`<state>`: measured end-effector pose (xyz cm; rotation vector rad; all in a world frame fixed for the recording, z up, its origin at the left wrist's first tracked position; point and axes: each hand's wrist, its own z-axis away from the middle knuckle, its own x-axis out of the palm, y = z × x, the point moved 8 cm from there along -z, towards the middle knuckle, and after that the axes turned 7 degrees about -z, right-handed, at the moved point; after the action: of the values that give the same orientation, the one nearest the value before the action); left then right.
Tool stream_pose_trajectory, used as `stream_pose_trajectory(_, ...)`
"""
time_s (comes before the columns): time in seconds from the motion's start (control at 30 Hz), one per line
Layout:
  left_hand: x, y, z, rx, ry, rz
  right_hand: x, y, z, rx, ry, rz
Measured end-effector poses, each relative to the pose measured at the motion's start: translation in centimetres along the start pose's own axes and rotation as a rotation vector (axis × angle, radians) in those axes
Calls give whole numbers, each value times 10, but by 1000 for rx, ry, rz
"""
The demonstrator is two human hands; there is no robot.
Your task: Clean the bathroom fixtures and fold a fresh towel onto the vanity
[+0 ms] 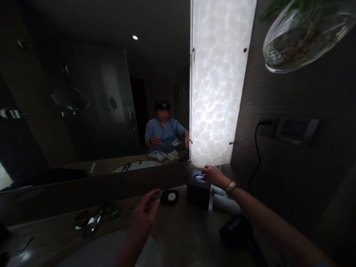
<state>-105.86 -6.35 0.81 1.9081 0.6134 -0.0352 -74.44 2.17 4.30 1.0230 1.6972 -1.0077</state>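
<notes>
The tissue box (pixel 198 194) is standing at five o'clock on the table (pixel 183 231), with nothing showing drawn clear of its top slot (pixel 199 177). The right hand (pixel 215 175) is resting its bent fingers there, pinch unclear; the left hand (pixel 144 212), at seven o'clock, is hovering empty, loosely spread, above the washbasin (pixel 151 252).

The shirt (pixel 164 129) is blue; the headset (pixel 162 104) black; a gold-toned band (pixel 231 187) rings the right wrist (pixel 226 182).
</notes>
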Motion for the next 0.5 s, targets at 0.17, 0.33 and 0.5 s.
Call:
stream_pose_trajectory(0.17, 125, -63, -22, 16, -235, -50, 65, 28, -43, 13, -45, 108)
stream_pose_trajectory(0.33, 229, -81, -38, 121, -378, -133, 77, 42, -47, 37, -26, 114)
stream_pose_trajectory(0.5, 271, -90, -35, 56, -361, 15, 82, 51, -50, 72, -58, 30)
